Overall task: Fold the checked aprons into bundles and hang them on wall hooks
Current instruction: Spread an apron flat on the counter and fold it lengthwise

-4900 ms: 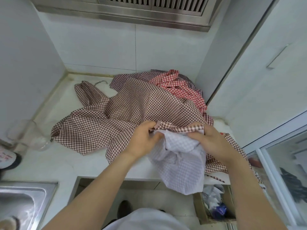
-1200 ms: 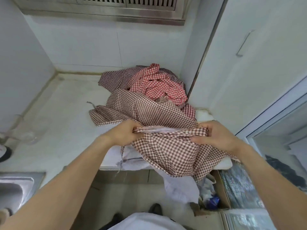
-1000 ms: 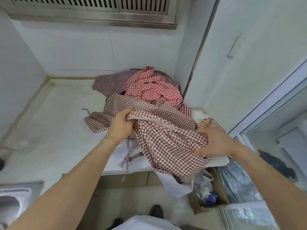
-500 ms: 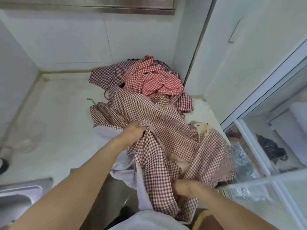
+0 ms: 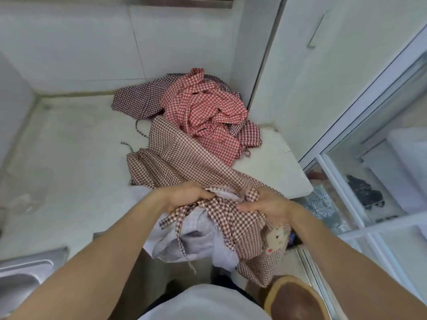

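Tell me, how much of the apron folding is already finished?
Nothing looks finished; no bundle or hook shows. Both hands, left and right, grip the brown checked apron, half gathered. The red apron and dark one remain crumpled.

one head view – looking steeply down, close over the counter [image 5: 69,162].

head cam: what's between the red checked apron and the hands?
Head view: the brown checked apron, stretched from the red checked apron to left hand and right hand.

No legible text, label, brand, number or sign found on any surface, cloth or fitting in the head view.
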Demonstrator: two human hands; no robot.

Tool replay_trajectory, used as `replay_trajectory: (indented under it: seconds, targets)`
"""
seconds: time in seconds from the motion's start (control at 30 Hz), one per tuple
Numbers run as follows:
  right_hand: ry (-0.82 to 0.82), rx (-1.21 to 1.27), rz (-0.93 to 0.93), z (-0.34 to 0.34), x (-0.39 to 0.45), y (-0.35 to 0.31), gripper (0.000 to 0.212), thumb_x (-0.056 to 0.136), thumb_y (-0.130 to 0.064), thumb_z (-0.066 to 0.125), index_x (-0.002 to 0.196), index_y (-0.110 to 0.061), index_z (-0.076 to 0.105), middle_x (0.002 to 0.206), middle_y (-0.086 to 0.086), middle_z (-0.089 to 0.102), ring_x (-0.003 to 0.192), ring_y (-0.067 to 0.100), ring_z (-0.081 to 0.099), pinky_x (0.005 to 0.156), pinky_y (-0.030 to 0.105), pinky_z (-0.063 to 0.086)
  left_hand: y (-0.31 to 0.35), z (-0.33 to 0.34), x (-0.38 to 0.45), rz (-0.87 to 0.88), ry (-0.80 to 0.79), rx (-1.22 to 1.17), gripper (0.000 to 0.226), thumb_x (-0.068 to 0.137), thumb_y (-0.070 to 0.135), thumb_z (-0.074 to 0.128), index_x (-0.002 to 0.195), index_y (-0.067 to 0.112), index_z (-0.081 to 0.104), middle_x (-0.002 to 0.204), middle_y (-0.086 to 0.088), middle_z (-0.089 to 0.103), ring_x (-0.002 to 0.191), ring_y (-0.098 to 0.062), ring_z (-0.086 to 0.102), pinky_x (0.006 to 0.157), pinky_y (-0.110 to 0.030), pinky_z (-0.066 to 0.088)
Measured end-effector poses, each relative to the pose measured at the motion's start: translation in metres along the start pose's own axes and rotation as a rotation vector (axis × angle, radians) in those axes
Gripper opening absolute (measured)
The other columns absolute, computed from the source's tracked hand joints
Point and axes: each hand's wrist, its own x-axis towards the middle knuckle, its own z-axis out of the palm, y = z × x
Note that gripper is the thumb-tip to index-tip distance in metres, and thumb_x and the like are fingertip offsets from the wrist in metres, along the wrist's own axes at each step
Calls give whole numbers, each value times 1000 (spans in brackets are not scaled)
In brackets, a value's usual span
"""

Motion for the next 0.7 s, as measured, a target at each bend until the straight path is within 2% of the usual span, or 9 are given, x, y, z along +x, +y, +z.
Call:
replay_trajectory:
  seconds: [0.07, 0.17, 0.23, 0.3, 0.37, 0.43, 0.5, 0.6, 0.7]
  targets:
    - [109, -136, -13, -10, -3, -11, 35, 76, -26, 80, 109, -19, 70, 106, -3, 75, 103, 19, 69, 97, 37, 51, -2, -10, 1, 53, 120, 175, 21, 101, 26, 52, 109, 18, 69, 112, 1, 72, 103, -17, 66, 94, -29, 49]
    - [249, -277, -107, -28, -10, -28, 37, 70, -46, 81, 90, -16, 76, 98, 8, 74, 99, 23, 68, 98, 41, 47, -4, -25, 1, 118, 379, 422, 24, 100, 25, 53, 86, 13, 68, 90, -4, 68, 85, -21, 63, 75, -32, 49]
    - [294, -363, -163, -38, -15, -40, 30, 79, -40, 75, 92, -13, 74, 98, 7, 73, 95, 12, 66, 92, 30, 45, -5, -33, 2, 253, 520, 407, 17, 96, 13, 57, 92, 6, 71, 89, -6, 69, 86, -25, 64, 75, -35, 49]
    - [348, -481, -184, -45, -18, -53, 23, 89, -31, 69, 98, -10, 72, 100, -1, 71, 91, 2, 62, 82, 20, 41, 0, -35, 0, 404, 584, 339, 20, 92, 4, 62, 105, 14, 72, 97, 5, 70, 91, -11, 64, 77, -23, 47]
    - [404, -576, -207, -53, -18, -62, 20, 92, -30, 67, 98, -10, 70, 92, -9, 71, 86, 1, 61, 77, 22, 42, 7, -35, -1, 479, 619, 267, 27, 87, 10, 73, 110, 21, 66, 104, 10, 67, 98, -1, 60, 81, -13, 45]
    - [446, -584, -231, -58, -19, -70, 19, 90, -31, 70, 93, -12, 70, 68, -13, 67, 69, 6, 59, 71, 26, 43, 13, -37, -2, 502, 608, 195, 20, 84, 14, 78, 99, 20, 65, 99, 3, 71, 93, -7, 65, 80, -17, 50]
    - [469, -538, -268, -62, -23, -79, 19, 85, -30, 76, 89, -14, 69, 55, -10, 61, 59, 8, 54, 63, 22, 42, 17, -42, -7, 518, 510, 155, 8, 85, 13, 76, 90, 15, 70, 91, -1, 75, 89, -14, 71, 82, -25, 54]
    - [440, -559, -328, -68, -33, -92, 23, 73, -28, 85, 87, -15, 72, 62, -8, 65, 58, 0, 58, 59, 10, 41, 26, -53, -19, 475, 367, 140, 13, 90, 18, 71, 98, 9, 75, 99, 0, 76, 97, -16, 71, 94, -32, 53]
    - [355, -776, -256, -84, -39, -103, 21, 70, -24, 89, 85, -22, 74, 77, -9, 71, 71, 1, 63, 70, 14, 46, 38, -64, -30, 482, 342, 67, 20, 93, 14, 66, 110, 7, 74, 107, -1, 75, 103, -17, 70, 96, -28, 51]
